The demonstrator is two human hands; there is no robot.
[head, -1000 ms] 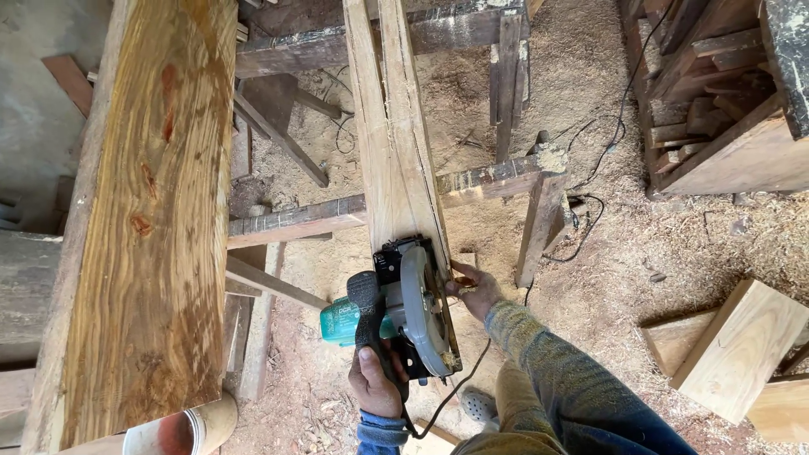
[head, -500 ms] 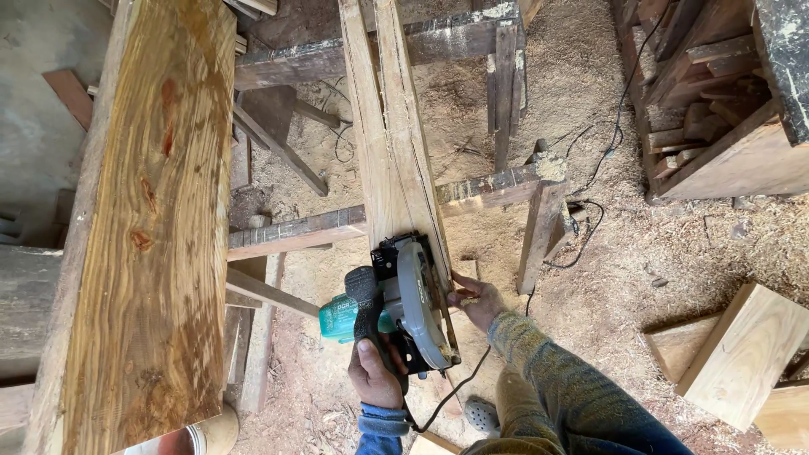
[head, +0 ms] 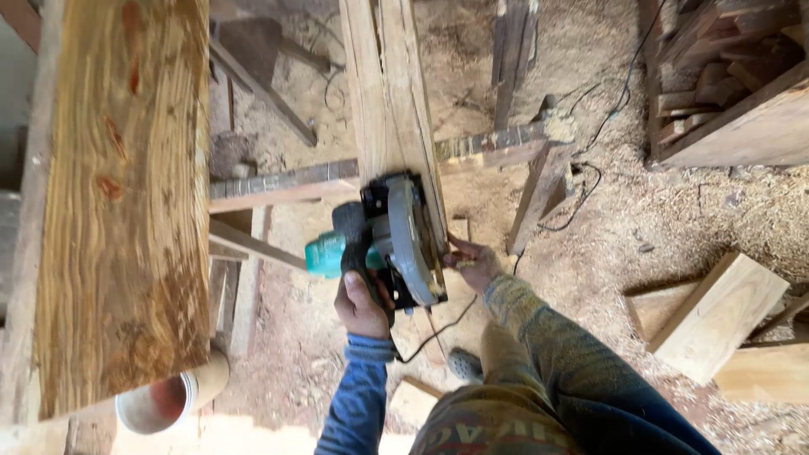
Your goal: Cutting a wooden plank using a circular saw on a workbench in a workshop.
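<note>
The left hand [head: 361, 305] is wrapping closed around the black rear handle of the teal-and-black handheld circular saw [head: 389, 243], which is sitting on the near end of the long pale wooden plank [head: 389, 93] lying across a rough timber crossbar [head: 286, 181]. The right hand [head: 474, 263] is resting against the plank's right edge just beside the saw's grey blade guard, fingers curled loosely on the wood; whether it is actually gripping is hard to tell. That closeness is looking like the main hazard: if the blade is binding and kicking, those fingers are lying right in the way. The thin black power cord [head: 438, 329] is trailing under the saw towards the body and could be snagging or getting cut. The plank's near end appears to be overhanging its support, so it may be tipping or pinching the blade. The sawdust-covered floor [head: 607, 219] is giving poor footing too
</note>
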